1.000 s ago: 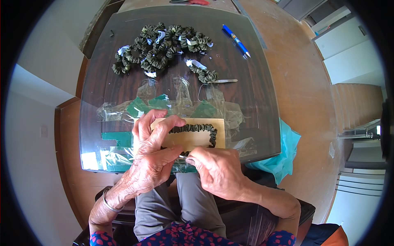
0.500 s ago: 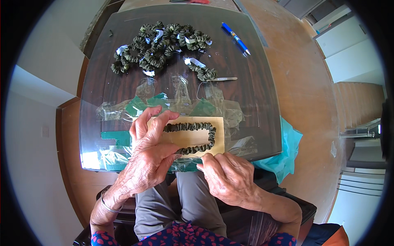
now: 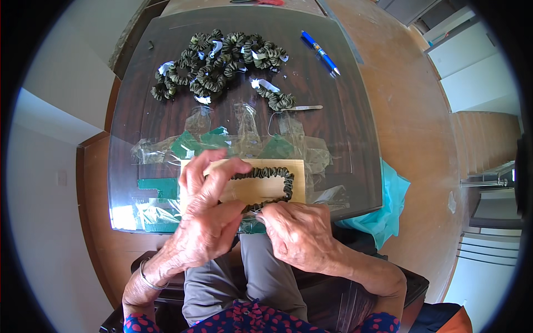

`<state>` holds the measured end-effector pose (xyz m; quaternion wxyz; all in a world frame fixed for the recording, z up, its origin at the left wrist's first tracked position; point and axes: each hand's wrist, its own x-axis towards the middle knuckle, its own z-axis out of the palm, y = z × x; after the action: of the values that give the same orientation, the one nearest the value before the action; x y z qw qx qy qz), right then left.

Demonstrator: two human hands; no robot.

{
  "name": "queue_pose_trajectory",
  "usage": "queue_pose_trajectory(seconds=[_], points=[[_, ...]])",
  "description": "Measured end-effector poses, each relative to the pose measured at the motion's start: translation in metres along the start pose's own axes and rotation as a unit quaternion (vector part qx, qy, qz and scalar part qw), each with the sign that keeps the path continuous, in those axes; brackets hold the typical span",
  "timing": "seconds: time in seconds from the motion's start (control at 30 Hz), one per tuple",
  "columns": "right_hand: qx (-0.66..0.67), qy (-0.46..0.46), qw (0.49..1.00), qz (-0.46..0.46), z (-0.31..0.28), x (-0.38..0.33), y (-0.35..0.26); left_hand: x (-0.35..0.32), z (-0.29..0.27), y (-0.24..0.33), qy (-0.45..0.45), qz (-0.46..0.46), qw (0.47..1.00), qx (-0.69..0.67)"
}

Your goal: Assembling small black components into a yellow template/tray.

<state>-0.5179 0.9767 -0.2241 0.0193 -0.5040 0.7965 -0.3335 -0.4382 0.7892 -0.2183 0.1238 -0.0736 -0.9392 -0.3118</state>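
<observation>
A dark green ruffled band (image 3: 276, 180) is stretched around a light wooden board (image 3: 261, 187) at the near edge of the glass table (image 3: 144, 122). My left hand (image 3: 208, 219) presses on the board's left end, fingers curled over the band. At the board's near edge my right hand (image 3: 297, 236) pinches the band's lower run. Clear plastic bags with green cards (image 3: 222, 141) lie under and behind the board.
A pile of several more dark green ruffled bands with white tags (image 3: 219, 64) lies at the far side. A blue pen (image 3: 321, 53) is at the far right, and a thin metal tool (image 3: 302, 107) rests mid-table. A turquoise bag (image 3: 383, 211) hangs off the table's right corner.
My right hand has slid down from the board's lower right to its near edge. The band now shows more fully around the board. My left hand stays on the left end.
</observation>
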Motion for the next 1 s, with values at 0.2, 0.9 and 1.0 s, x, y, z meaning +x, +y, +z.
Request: queue_pose_trajectory(seconds=[0.2, 0.9, 1.0], points=[[0.147, -0.049, 0.976, 0.153, -0.002, 0.004, 0.002, -0.002, 0.001, 0.021, 0.103, -0.049, 0.988, 0.105], [-0.024, -0.034, 0.999, -0.02, -0.043, 0.006, -0.012, -0.015, 0.084, 0.088, 0.303, -0.379, 0.438, -0.757], [-0.037, -0.046, 0.998, -0.023, -0.048, 0.012, -0.012, -0.01, 0.083, 0.085, 0.309, -0.344, 0.351, -0.814]])
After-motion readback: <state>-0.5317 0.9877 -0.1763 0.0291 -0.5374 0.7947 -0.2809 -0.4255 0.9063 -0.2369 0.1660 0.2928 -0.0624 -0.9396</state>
